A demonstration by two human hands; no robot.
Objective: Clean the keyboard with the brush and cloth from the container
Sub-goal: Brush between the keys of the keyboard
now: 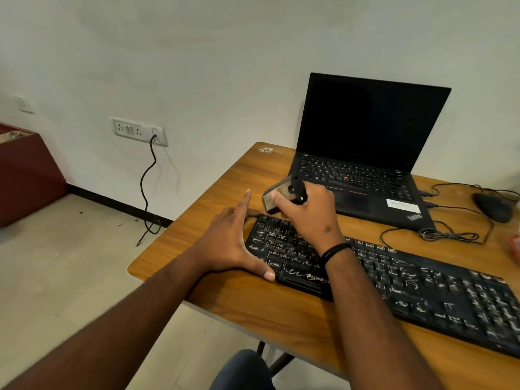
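Brushing step, frame centre: right hand grips the brush above the keyboard; left hand, fingers straight, steadies its left end. Next: lower bristles onto keys.

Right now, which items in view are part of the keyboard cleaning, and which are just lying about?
In use:
- keyboard
- brush, in right hand
- left hand, bracing keyboard's end

Lying about:
- laptop
- mouse
- coiled cable
- wall socket

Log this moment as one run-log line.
right hand: grips brush | left hand: steadies keyboard end | cloth: unseen
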